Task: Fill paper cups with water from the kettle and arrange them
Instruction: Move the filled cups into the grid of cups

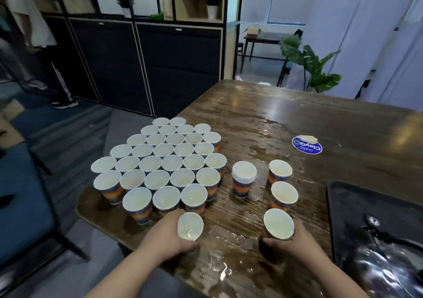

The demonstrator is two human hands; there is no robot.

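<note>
Several paper cups with orange and blue sides stand packed in rows (pixel 160 160) on the left part of the wooden table (pixel 309 124). My left hand (pixel 167 236) grips a water-filled cup (pixel 190 225) just in front of the nearest row. My right hand (pixel 295 240) grips another filled cup (pixel 278 223) near the front edge. Two more filled cups (pixel 284 192) (pixel 280 169) stand in a line behind that one. A stack of nested empty cups (pixel 244 176) stands between the rows and that line. The steel kettle (pixel 389 263) sits at the lower right.
Spilled water (pixel 229 252) lies in puddles across the table's middle and front. A dark mat (pixel 343 197) under the kettle covers the right front corner. A blue round sticker (pixel 306 145) lies farther back. Black cabinets and a potted plant (pixel 313 69) stand beyond the table.
</note>
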